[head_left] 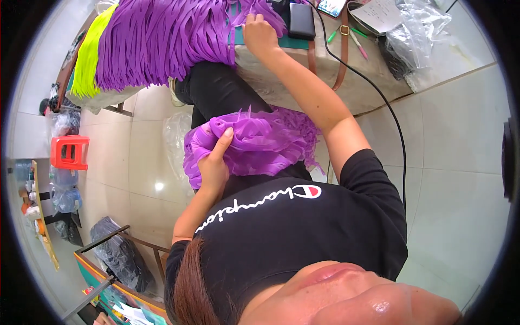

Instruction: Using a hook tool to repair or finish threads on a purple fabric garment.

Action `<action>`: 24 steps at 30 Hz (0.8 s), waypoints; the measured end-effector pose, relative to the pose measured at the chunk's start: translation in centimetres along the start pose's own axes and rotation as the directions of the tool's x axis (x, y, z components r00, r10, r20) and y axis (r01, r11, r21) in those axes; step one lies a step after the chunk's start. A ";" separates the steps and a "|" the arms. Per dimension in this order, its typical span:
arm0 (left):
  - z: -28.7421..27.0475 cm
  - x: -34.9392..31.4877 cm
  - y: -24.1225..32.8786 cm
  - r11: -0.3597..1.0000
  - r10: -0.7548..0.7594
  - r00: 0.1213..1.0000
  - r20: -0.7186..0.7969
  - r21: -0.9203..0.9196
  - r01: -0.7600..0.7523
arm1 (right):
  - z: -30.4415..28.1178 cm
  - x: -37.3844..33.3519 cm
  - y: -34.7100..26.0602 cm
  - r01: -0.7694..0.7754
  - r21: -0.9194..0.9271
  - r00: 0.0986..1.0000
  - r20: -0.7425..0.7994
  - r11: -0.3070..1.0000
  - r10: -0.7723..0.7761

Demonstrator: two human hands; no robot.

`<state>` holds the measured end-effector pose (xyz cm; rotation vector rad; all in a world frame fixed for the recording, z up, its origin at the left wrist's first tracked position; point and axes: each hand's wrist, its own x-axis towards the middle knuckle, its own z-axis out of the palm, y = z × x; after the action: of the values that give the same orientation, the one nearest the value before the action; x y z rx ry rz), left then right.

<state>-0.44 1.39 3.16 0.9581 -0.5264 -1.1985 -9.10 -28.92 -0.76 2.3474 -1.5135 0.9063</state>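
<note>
A bunched purple sheer fabric [254,143] lies over my lap. My left hand [215,160] is closed on its left part, the thumb pressed on top and the other fingers hidden beneath the folds. My right arm reaches out to the table, where my right hand [261,35] has its fingers bent down at the right end of a long row of purple fabric strips [162,43]. Loose purple pieces lie just under and beside those fingertips, and the fingertips appear pinched on a purple strip. Bright yellow strips [89,59] hang at the far left of the row.
Right of my right hand lie a black power bank [301,21], a phone [331,6], pens [358,46] and a brown strap [345,54]. A black cable [387,103] runs down past my right arm. A red stool [69,152] stands at left.
</note>
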 end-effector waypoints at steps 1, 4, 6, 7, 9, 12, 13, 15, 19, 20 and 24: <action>0.1 0.0 0.1 1.000 0.005 1.000 -0.007 -0.003 -0.005 | 0.5 0.3 0.2 -0.084 -0.067 0.996 -0.045 0.994 0.081; -0.6 0.1 -0.2 0.999 0.033 0.999 0.026 0.009 -0.033 | 0.4 0.7 -0.4 -0.116 -0.157 0.992 0.039 0.981 0.123; -0.4 0.2 -0.3 1.000 0.029 0.999 0.027 0.008 -0.030 | 0.2 1.1 -0.9 -0.111 -0.181 0.994 -0.002 0.977 0.113; -0.3 0.3 -0.4 1.000 0.029 0.999 0.026 0.007 -0.030 | 0.1 1.1 -1.1 -0.105 -0.202 0.994 -0.043 0.974 0.098; -0.4 0.3 -0.4 1.000 0.012 1.000 0.017 0.006 -0.012 | -0.1 1.2 -1.0 0.013 -0.165 1.000 0.012 0.986 -0.011; -0.5 0.2 -0.3 1.000 0.001 1.000 0.008 0.004 -0.001 | -1.2 0.2 -1.1 0.093 -0.115 0.987 0.144 0.989 -0.076; -0.5 0.2 -0.3 1.000 0.006 1.000 0.011 0.002 -0.006 | -0.9 -0.1 -0.8 0.054 -0.090 0.985 0.167 0.995 -0.038; -0.7 0.2 -0.4 1.000 0.006 1.000 0.009 0.002 -0.006 | -1.5 -0.7 -0.4 0.015 -0.064 0.982 0.190 0.998 -0.003; -0.8 0.1 -0.4 1.000 0.023 1.000 0.009 0.003 -0.023 | -4.2 -3.2 0.5 0.038 0.079 0.966 0.251 0.996 -0.057; -0.8 0.1 -0.5 1.000 0.024 1.000 0.009 0.002 -0.024 | -4.8 -3.8 0.8 0.025 0.106 0.958 0.281 0.994 -0.054; -0.5 0.2 -0.7 1.000 0.027 0.999 0.017 -0.004 -0.027 | -6.3 -6.4 2.8 0.097 0.293 0.980 0.137 0.951 -0.142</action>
<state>-0.33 1.35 2.32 0.9357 -0.5488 -1.1839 -15.81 -22.36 -0.03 2.7412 -1.3510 0.9883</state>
